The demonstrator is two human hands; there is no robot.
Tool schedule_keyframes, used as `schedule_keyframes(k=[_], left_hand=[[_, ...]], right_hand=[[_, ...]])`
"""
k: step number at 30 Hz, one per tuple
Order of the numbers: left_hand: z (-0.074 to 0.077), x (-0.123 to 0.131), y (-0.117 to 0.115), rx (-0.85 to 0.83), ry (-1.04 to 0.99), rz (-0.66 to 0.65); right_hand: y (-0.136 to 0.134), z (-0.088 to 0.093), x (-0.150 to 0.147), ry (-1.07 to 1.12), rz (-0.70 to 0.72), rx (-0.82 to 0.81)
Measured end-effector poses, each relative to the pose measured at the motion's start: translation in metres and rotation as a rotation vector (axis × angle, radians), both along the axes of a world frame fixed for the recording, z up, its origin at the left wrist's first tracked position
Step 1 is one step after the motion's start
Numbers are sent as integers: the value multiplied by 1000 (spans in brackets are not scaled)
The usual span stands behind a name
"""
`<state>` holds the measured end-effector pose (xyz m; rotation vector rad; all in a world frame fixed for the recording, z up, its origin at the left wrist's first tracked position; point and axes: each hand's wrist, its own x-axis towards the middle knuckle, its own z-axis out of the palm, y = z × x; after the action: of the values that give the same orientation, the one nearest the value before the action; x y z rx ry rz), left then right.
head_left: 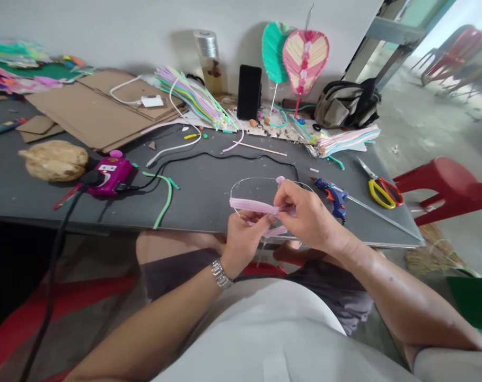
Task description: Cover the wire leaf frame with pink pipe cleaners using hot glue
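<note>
the left hand (244, 241) and right hand (310, 217) are both pinching a pink strip (251, 205), holding it just over the near edge of the worktop (209, 196). it is looking light, soft and bendy, likely best pinched near its ends.

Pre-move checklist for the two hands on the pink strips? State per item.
1. Grip on both ends: ok. The left hand and right hand each pinch the pink strips.
2. Strips fixed to the wire loop: cannot tell. The fingers hide where they meet.
3. Work supported: not ok. The strips are held at the table edge, over the lap.
4. Blue glue gun clear of the hands: ok. It lies on the table, to the right of the right hand and apart from it.
5. Scissors clear: ok. They lie further right.
6. Black cable off the loop: cannot tell. Its end lies close to the loop.
</note>
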<state>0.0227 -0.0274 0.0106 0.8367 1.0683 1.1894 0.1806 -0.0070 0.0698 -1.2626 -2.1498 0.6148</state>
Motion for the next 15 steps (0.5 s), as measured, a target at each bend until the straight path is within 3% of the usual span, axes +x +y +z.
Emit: schedule_keyframes(k=[9, 15], left_hand=[[-6, -1, 4, -13, -169, 5], [-9, -2, 4, -23, -121, -27]], right_hand=[[-2, -7, 1, -225, 33, 184], [-2, -17, -1, -290, 9, 246]])
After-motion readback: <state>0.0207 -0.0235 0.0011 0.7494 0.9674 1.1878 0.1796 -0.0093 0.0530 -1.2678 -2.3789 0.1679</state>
